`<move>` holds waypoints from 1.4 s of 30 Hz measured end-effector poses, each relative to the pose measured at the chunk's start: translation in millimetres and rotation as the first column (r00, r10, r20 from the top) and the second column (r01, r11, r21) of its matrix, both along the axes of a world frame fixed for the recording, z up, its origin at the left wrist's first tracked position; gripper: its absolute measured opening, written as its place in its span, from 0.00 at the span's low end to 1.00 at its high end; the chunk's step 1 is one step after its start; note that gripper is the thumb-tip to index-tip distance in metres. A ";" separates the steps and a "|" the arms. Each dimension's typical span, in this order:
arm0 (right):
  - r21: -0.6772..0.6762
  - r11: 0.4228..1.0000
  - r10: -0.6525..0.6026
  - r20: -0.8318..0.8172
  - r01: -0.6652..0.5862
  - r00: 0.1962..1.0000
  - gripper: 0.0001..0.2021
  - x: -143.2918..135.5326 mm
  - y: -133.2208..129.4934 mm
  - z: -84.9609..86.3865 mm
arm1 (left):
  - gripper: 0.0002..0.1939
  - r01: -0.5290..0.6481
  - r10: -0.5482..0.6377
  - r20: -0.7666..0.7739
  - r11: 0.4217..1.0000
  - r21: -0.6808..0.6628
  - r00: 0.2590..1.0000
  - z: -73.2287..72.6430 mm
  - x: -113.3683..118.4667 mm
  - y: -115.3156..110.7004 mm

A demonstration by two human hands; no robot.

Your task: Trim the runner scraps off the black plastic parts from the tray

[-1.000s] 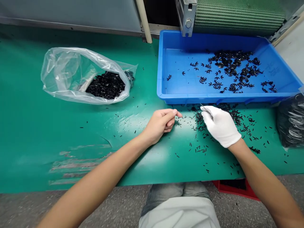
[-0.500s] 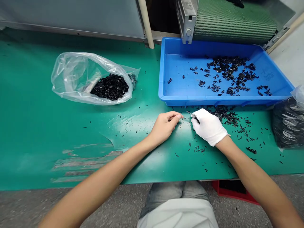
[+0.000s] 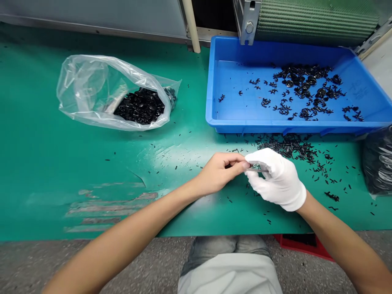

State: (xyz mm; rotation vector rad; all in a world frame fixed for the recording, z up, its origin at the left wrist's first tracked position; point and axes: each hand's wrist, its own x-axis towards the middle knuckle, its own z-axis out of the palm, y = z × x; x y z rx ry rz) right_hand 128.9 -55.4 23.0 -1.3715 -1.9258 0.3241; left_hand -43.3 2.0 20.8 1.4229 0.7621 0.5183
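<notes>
My left hand (image 3: 219, 173) is bare, its thumb and forefinger closed in a pinch. Whatever is between those fingertips is too small or too hidden to name. My right hand (image 3: 277, 177), in a white glove, is closed around a thin metal tool (image 3: 259, 170), whose tip reaches to the left fingertips. The two hands meet above the green tabletop (image 3: 190, 212). Just beyond them, small black sticks (image 3: 288, 147) lie in a loose pile and scatter across the surface.
A blue tray (image 3: 294, 126) behind my hands holds small black branched pieces and round black parts. To the left lies an open clear plastic bag (image 3: 88, 118) of black pieces. Another filled bag (image 3: 379, 163) stands at the right edge. A green conveyor belt (image 3: 318, 20) overhangs the tray.
My hands have come together, the gloved one bringing the metal tool to the left fingertips. Both now sit slightly lower in view. The camera view has shifted a little.
</notes>
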 end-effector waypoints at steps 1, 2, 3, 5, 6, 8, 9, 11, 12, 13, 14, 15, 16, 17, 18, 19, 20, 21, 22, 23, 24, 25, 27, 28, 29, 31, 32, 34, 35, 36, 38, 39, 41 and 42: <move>-0.008 1.000 0.028 -0.033 -0.029 0.999 0.11 -0.5 -2.8 1.9 | 0.15 0.013 -0.012 0.024 1.000 -0.012 1.000 1.3 -1.2 -1.3; -0.024 0.999 0.039 -0.077 -0.041 0.996 0.11 -0.5 -5.0 3.5 | 0.16 0.013 -0.012 0.049 0.999 -0.032 0.999 2.4 -2.4 -2.5; -0.044 0.998 0.032 -0.131 -0.038 0.991 0.12 -0.1 -6.5 4.9 | 0.17 0.005 0.000 0.082 0.998 -0.058 0.997 3.2 -3.4 -3.6; -0.089 0.996 -0.001 -0.228 -0.020 0.974 0.14 1.1 -8.2 7.7 | 0.21 -0.004 0.023 0.148 0.992 -0.126 0.989 4.4 -4.9 -5.8; -0.104 0.994 -0.010 -0.253 -0.017 0.967 0.15 1.4 -8.6 9.3 | 0.22 -0.002 0.030 0.173 0.987 -0.159 0.984 4.7 -5.0 -7.0; -0.116 0.993 0.002 -0.243 -0.031 0.970 0.15 0.8 -8.7 12.3 | 0.24 0.013 0.030 0.197 0.977 -0.215 0.980 4.8 -4.2 -9.7; -0.113 0.993 0.013 -0.218 -0.039 0.976 0.14 0.1 -8.6 13.6 | 0.25 0.022 0.027 0.201 0.971 -0.237 0.979 4.7 -3.3 -11.2; -0.095 0.994 0.031 -0.164 -0.047 0.986 0.10 -1.6 -8.1 15.3 | 0.26 0.038 0.024 0.209 0.958 -0.285 0.978 3.8 -1.1 -13.9; -0.086 0.995 0.035 -0.142 -0.048 0.989 0.09 -2.1 -7.8 15.7 | 0.26 0.045 0.025 0.216 0.949 -0.312 0.976 3.3 -0.1 -15.0; -0.082 0.996 0.037 -0.122 -0.047 0.992 0.09 -2.2 -7.4 15.9 | 0.26 0.051 0.028 0.223 0.938 -0.343 0.974 2.6 0.8 -15.7; -0.082 0.995 0.044 -0.106 -0.053 0.993 0.09 -1.8 -7.0 15.9 | 0.26 0.061 0.028 0.227 0.925 -0.374 0.973 2.1 1.4 -16.0; -0.086 0.994 0.058 -0.093 -0.067 0.994 0.10 -1.1 -6.5 15.8 | 0.25 0.074 0.022 0.229 0.913 -0.402 0.973 1.6 1.6 -16.0; -0.091 0.992 0.082 -0.084 -0.089 0.993 0.11 -0.1 -6.1 15.7 | 0.24 0.091 0.009 0.229 0.901 -0.424 0.973 1.2 1.6 -15.7; -0.092 0.989 0.112 -0.078 -0.119 0.991 0.11 1.0 -5.6 15.5 | 0.23 0.114 -0.011 0.229 0.890 -0.441 0.973 1.0 1.4 -15.1; -0.091 0.984 0.145 -0.074 -0.152 0.987 0.12 1.9 -5.1 15.3 | 0.22 0.135 -0.030 0.229 0.878 -0.459 0.973 0.9 1.2 -14.5; -0.090 0.979 0.177 -0.074 -0.183 0.981 0.13 2.6 -4.6 15.0 | 0.21 0.151 -0.042 0.231 0.864 -0.481 0.972 0.8 1.1 -14.0; -0.092 0.974 0.201 -0.079 -0.208 0.976 0.13 2.8 -4.2 14.8 | 0.20 0.158 -0.040 0.236 0.848 -0.506 0.971 0.6 1.1 -13.8; -0.099 0.970 0.212 -0.090 -0.221 0.973 0.13 2.6 -3.9 14.4 | 0.18 0.154 -0.025 0.241 0.830 -0.535 0.970 0.3 1.3 -14.0; -0.110 0.970 0.208 -0.106 -0.219 0.972 0.12 1.9 -3.6 14.1 | 0.17 0.146 -0.002 0.247 0.812 -0.565 0.969 -0.1 1.8 -14.6; -0.119 0.972 0.188 -0.124 -0.202 0.974 0.11 0.9 -3.4 13.8 | 0.16 0.137 0.023 0.255 0.796 -0.590 0.967 -0.7 2.3 -15.6; -0.125 0.977 0.158 -0.138 -0.176 0.978 0.09 -0.2 -3.2 13.6 | 0.16 0.132 0.043 0.264 0.782 -0.609 0.964 -1.4 3.0 -16.8; -0.126 0.981 0.128 -0.145 -0.147 0.981 0.06 -1.3 -3.1 13.4 | 0.16 0.132 0.056 0.274 0.773 -0.621 0.960 -2.1 3.6 -18.2; -0.110 0.989 0.089 -0.131 -0.103 0.987 0.02 -2.8 -2.8 13.3 | 0.17 0.145 0.059 0.291 0.762 -0.632 0.955 -3.3 4.4 -20.5; -0.103 0.990 0.089 -0.113 -0.101 0.990 0.01 -3.0 -2.7 13.4 | 0.17 0.154 0.054 0.296 0.757 -0.634 0.954 -3.6 4.5 -21.1; -0.100 0.989 0.100 -0.094 -0.110 0.991 0.01 -2.9 -2.5 13.5 | 0.16 0.161 0.049 0.299 0.754 -0.637 0.953 -3.8 4.3 -21.2; -0.100 0.982 0.152 -0.061 -0.157 0.987 0.03 -1.8 -1.9 13.7 | 0.16 0.170 0.033 0.293 0.751 -0.638 0.955 -3.7 3.5 -20.2; -0.099 0.977 0.184 -0.046 -0.188 0.982 0.03 -0.9 -1.5 13.8 | 0.16 0.172 0.022 0.285 0.752 -0.636 0.958 -3.4 3.0 -19.2; -0.093 0.963 0.253 -0.032 -0.255 0.967 0.05 1.3 -0.8 14.1 | 0.16 0.175 -0.004 0.265 0.761 -0.624 0.964 -2.8 1.9 -17.0; -0.093 0.954 0.282 -0.039 -0.285 0.959 0.06 2.7 -0.8 14.5 | 0.16 0.172 -0.009 0.259 0.769 -0.615 0.966 -2.5 1.5 -16.0; -0.095 0.947 0.301 -0.060 -0.306 0.952 0.08 4.1 -1.2 14.9 | 0.16 0.165 -0.006 0.256 0.779 -0.605 0.967 -2.1 1.0 -15.1; -0.097 0.953 0.275 -0.130 -0.288 0.953 0.11 7.2 -3.0 16.4 | 0.16 0.128 0.024 0.254 0.816 -0.564 0.967 -1.4 -0.4 -13.7; -0.086 0.963 0.239 -0.155 -0.254 0.959 0.12 8.7 -4.5 17.3 | 0.15 0.091 0.049 0.248 0.847 -0.523 0.967 -1.0 -1.3 -13.2; -0.030 0.985 0.165 -0.123 -0.170 0.979 0.12 10.7 -8.1 19.3 | 0.16 -0.009 0.104 0.229 0.924 -0.382 0.968 0.1 -3.7 -12.4; 0.001 0.990 0.144 -0.067 -0.144 0.987 0.12 11.2 -10.0 20.3 | 0.16 -0.065 0.130 0.219 0.957 -0.281 0.967 1.0 -5.0 -12.2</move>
